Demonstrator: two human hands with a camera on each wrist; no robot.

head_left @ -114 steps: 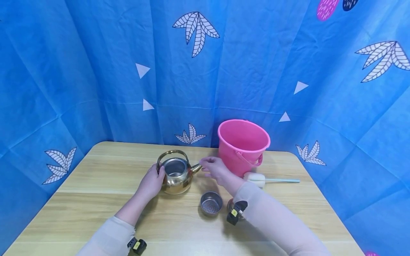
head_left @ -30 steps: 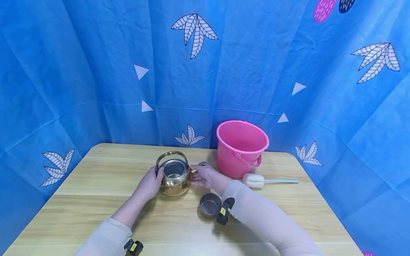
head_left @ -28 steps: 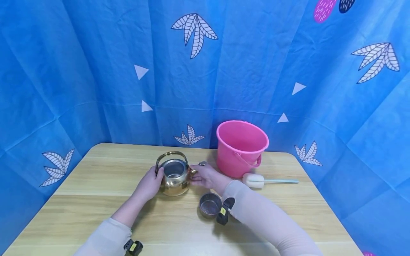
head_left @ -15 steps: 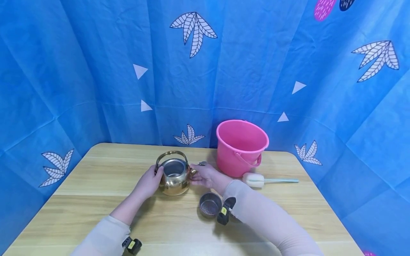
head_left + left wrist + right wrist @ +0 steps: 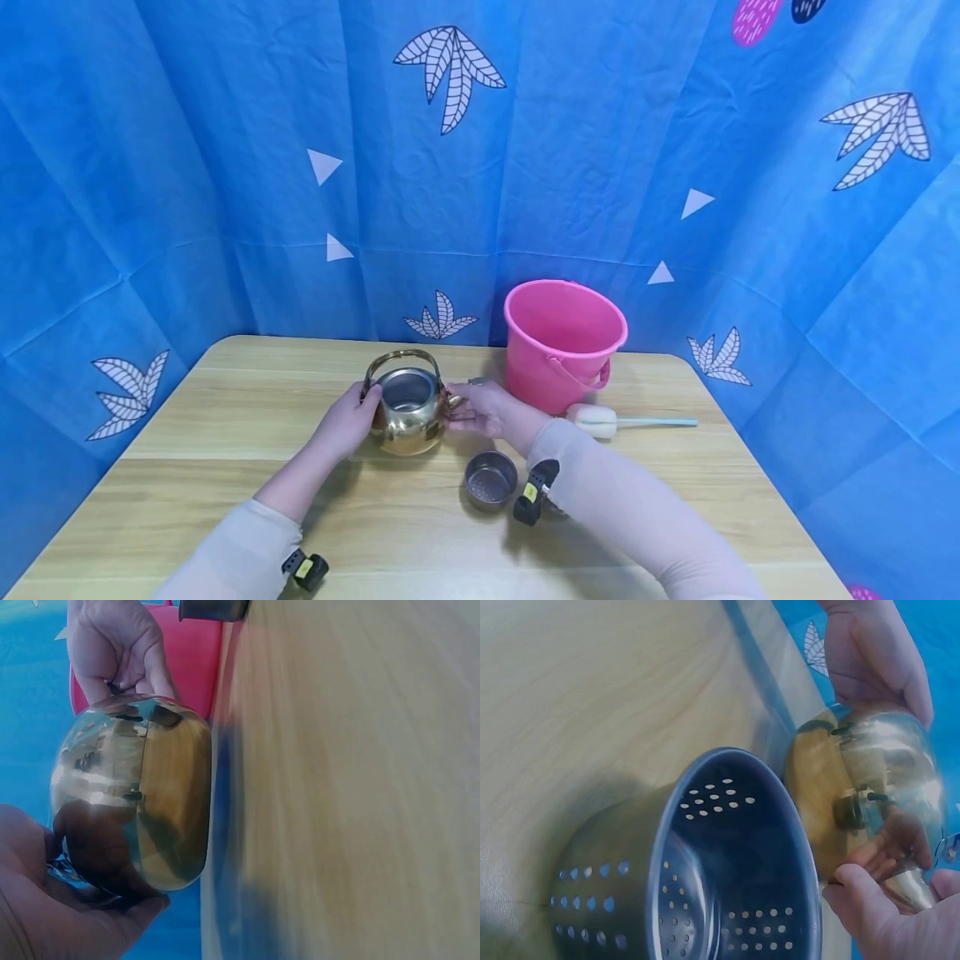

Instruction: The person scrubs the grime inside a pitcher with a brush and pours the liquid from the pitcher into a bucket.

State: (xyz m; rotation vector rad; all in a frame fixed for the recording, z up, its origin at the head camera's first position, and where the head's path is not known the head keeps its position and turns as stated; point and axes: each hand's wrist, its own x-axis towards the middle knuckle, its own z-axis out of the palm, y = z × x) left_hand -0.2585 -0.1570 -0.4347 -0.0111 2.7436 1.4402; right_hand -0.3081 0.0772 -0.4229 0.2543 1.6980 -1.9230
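A lidless golden teapot (image 5: 408,429) with an arched handle stands between both hands in the head view, its steel inside showing. My left hand (image 5: 347,423) grips its left side at the handle's foot, thumb near the rim. My right hand (image 5: 483,410) is wrapped round the spout, whose grey tip shows above the fingers. In the left wrist view the teapot's shiny side (image 5: 139,795) fills the space between the hands. Whether its base touches the table cannot be told. A perforated steel strainer cup (image 5: 491,479), large in the right wrist view, stands upright in front of the right forearm.
A pink bucket (image 5: 558,375) stands at the back, behind the right hand. To its front right lies a white sponge brush (image 5: 596,420) with a pale blue handle. A small object is mostly hidden under the right wrist. Blue curtain (image 5: 420,192) surrounds the wooden table (image 5: 225,417).
Since the oldest frame, my right hand has moved from the spout's tip to a grip round the spout. Lately the teapot has risen very slightly. My left hand has kept its grip.
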